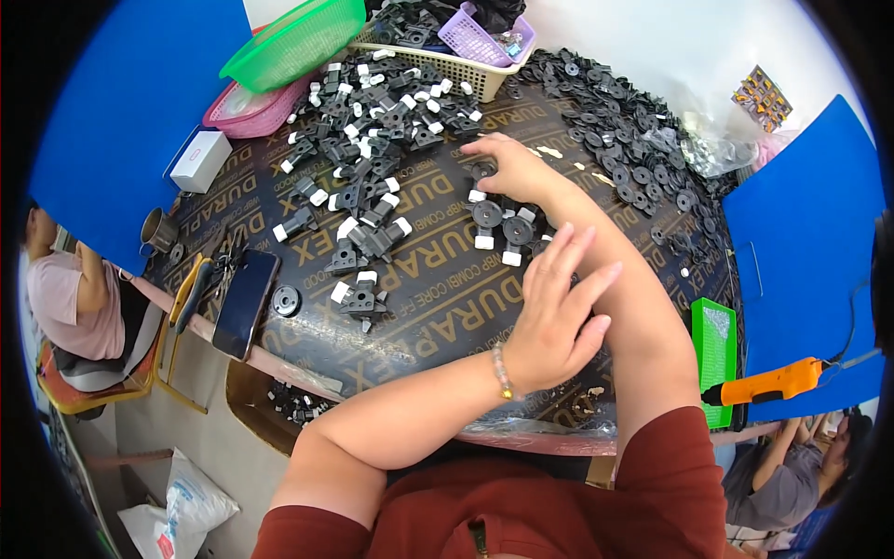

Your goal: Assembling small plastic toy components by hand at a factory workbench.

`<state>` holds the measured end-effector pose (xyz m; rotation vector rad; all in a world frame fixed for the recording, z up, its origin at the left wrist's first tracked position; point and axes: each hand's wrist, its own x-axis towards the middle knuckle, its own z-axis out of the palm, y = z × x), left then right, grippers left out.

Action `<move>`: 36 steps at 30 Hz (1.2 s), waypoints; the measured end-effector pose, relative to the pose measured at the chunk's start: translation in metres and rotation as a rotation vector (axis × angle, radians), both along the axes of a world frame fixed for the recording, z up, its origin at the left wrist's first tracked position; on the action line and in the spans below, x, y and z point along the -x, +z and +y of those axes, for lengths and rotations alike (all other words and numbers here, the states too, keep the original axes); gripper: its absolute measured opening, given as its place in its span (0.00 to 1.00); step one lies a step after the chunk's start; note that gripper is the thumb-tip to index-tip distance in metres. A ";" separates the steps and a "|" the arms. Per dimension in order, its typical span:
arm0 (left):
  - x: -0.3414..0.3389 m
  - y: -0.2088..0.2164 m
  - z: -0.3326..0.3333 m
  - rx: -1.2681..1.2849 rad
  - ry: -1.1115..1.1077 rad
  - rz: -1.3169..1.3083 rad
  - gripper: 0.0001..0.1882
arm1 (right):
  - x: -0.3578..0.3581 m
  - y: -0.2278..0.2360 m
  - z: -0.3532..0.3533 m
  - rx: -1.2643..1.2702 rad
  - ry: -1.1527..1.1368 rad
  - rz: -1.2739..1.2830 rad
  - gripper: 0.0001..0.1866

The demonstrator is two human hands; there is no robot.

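Observation:
My left hand [557, 321], with a beaded bracelet at its wrist, hovers over the near middle of the table, fingers stretched and apart. It holds nothing that I can see and partly hides small parts beneath it. Farther off, my right hand [514, 170] curls its thumb and forefinger around a black part with a round disc [482, 170]; its other fingers are partly hidden. Just nearer lie a black disc part with a white end [486, 213] and a similar one [518, 231]. My right forearm passes behind my left fingers.
Black-and-white parts [372, 121] are heaped at the far left, black discs [643, 140] at the far right. Baskets [489, 79] stand behind. A phone [247, 305] lies by the left edge. An orange electric screwdriver [773, 382] and a green tray [713, 354] are right.

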<state>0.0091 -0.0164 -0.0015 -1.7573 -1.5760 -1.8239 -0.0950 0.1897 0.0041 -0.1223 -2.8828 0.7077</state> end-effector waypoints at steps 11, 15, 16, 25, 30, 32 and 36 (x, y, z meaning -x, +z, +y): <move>0.001 0.007 -0.006 -0.060 0.130 0.111 0.28 | -0.011 -0.024 -0.115 -0.364 0.213 0.249 0.15; 0.013 0.007 -0.003 -0.138 0.254 -0.032 0.33 | -0.066 0.005 -0.094 0.535 -0.320 0.234 0.10; 0.017 0.007 -0.006 -0.070 0.263 -0.060 0.39 | -0.091 0.022 -0.098 0.463 -0.393 0.364 0.09; -0.005 0.003 0.011 0.354 -0.654 -1.129 0.26 | -0.267 0.019 -0.118 0.731 -0.465 0.320 0.24; 0.000 0.008 0.012 0.427 -0.594 -1.201 0.26 | -0.346 0.013 -0.082 -0.236 -0.895 0.192 0.05; 0.005 0.000 0.013 0.459 -0.604 -1.183 0.28 | -0.366 0.000 -0.074 -0.275 -0.943 0.075 0.05; -0.001 -0.002 0.014 0.548 -0.606 -1.168 0.28 | -0.378 -0.011 -0.072 -0.236 -0.923 -0.095 0.04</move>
